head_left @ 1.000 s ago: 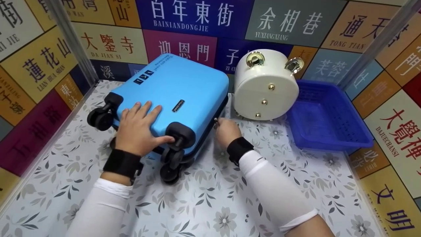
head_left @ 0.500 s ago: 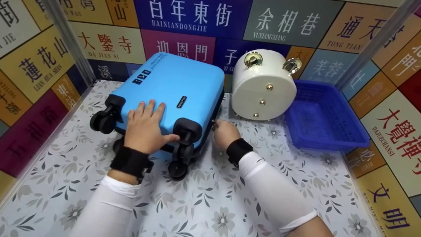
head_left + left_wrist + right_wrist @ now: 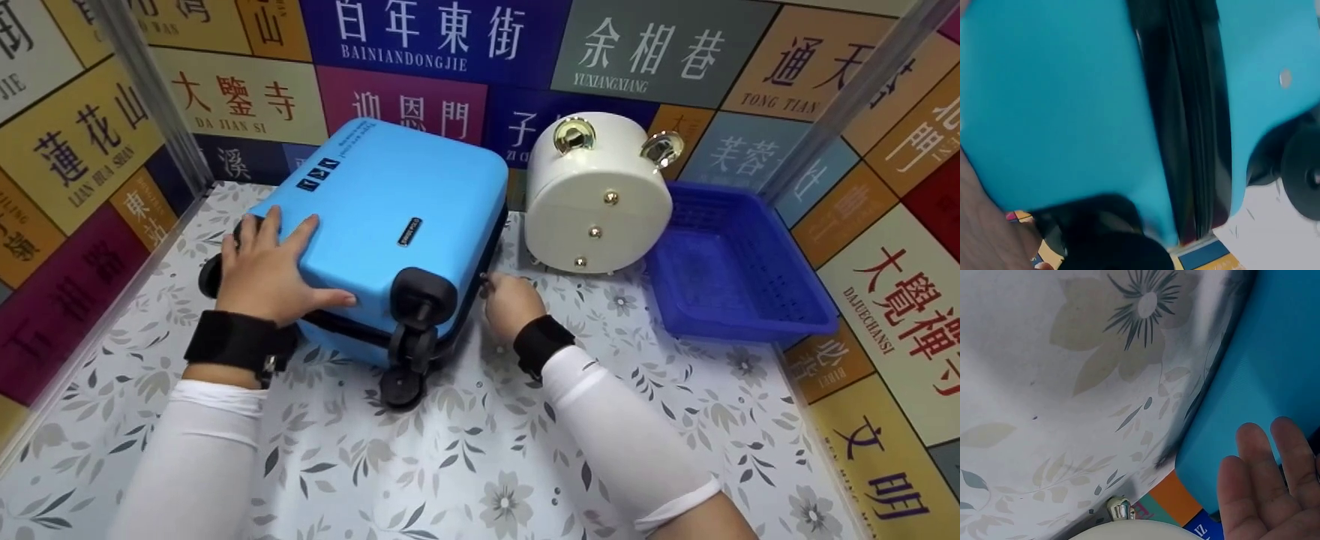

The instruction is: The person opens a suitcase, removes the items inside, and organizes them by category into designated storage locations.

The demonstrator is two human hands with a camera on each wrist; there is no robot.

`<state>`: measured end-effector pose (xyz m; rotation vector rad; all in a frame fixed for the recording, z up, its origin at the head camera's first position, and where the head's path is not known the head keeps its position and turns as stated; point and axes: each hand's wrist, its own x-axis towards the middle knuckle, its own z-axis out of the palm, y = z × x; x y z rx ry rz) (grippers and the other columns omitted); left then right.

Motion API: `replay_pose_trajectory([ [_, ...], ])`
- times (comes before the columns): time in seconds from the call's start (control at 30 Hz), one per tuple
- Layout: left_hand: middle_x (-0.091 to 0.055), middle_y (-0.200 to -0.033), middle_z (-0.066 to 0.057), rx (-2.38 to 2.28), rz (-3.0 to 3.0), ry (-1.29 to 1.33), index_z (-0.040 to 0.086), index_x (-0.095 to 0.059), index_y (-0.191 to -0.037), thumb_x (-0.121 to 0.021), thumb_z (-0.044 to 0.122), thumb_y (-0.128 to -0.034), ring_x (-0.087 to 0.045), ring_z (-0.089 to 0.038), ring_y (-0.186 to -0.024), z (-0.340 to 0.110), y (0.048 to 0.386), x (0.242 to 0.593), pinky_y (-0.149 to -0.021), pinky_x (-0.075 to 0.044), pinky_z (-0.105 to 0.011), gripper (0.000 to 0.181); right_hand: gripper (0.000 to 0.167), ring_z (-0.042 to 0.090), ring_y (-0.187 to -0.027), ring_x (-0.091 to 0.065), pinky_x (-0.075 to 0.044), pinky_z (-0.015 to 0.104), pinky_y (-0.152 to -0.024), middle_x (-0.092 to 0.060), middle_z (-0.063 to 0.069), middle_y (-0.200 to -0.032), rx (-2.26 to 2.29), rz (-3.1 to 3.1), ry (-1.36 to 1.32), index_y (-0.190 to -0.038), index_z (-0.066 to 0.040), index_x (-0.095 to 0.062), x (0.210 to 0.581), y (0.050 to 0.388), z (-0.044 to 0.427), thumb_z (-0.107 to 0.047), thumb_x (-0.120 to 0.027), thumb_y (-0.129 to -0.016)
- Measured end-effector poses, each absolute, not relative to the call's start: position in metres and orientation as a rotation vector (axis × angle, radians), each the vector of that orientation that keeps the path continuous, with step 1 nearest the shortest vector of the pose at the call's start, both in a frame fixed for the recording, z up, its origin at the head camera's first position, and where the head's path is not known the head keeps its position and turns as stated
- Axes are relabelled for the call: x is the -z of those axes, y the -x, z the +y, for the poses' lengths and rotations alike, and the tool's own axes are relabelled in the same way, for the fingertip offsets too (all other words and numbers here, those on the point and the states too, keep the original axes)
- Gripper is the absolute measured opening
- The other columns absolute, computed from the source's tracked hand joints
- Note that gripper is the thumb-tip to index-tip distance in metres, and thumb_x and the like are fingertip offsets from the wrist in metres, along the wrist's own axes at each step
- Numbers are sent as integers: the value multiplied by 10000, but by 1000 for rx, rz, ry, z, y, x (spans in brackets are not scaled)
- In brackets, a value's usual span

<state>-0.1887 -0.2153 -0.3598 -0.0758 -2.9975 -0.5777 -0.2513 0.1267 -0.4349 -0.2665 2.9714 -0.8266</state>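
A blue hard-shell suitcase (image 3: 390, 202) lies on its side, with black caster wheels (image 3: 409, 371) facing the person. My left hand (image 3: 266, 277) rests spread on its near left corner, over a wheel mount, with the thumb along the near edge. Beside the suitcase's right seam, my right hand (image 3: 514, 307) has curled fingers and pinches a small metallic zipper pull (image 3: 486, 280). In the left wrist view, the black zipper band (image 3: 1196, 124) runs between the blue shells. The right wrist view shows the right hand's fingers (image 3: 1255, 478) against the blue shell; the pull is hidden there.
A cream round case (image 3: 600, 217) with gold ears and studs stands right of the suitcase, close to the right hand. Beyond it sits a blue plastic basket (image 3: 750, 330). Printed panels (image 3: 450, 37) wall the floral-covered table (image 3: 420, 465) at the back and sides.
The suitcase has turned slightly. My left hand has slid left, from the middle of the near edge to the left corner. My right hand keeps its pinch at the seam, nearly in place.
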Motion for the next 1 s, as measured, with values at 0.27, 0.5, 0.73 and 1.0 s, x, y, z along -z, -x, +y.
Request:
replay_pose_trajectory([
  [0.27,-49,-1747,-283,529,-3010,53,268,-218,-1700,-751,934,-587,-14,-618,-1566,-227,193,353,-1198,-88,-813,1402,302,313,-1091,-727,-579,445,-978,-777,83,-1161,869,2940,254,-1208,-104,-713,435,251,125,-103,-448,-1062],
  [0.5,-42,-1756,-259,478,-3024,-8,316,-208,-1698,-703,997,-531,-104,-739,-1479,-226,194,352,-1055,-221,-906,1439,279,322,-1050,-736,-588,453,-940,-785,96,-1124,871,2970,291,-1165,-89,-723,436,250,125,-96,-464,-1059],
  [0.73,-62,-1753,-263,430,-3007,-18,324,-205,-1698,-659,1023,-540,-192,-819,-1381,-221,192,356,-1033,-243,-909,1427,285,332,-1077,-729,-579,465,-968,-780,108,-1142,874,2954,290,-1174,-81,-720,438,251,128,-98,-464,-1050],
  [1.0,-66,-1749,-274,451,-2990,-58,330,-183,-1701,-651,1026,-547,-173,-828,-1380,-213,189,360,-1050,-219,-908,1426,265,334,-1050,-726,-580,471,-956,-779,105,-1117,843,2972,290,-1162,-81,-719,439,252,129,-78,-486,-1037],
])
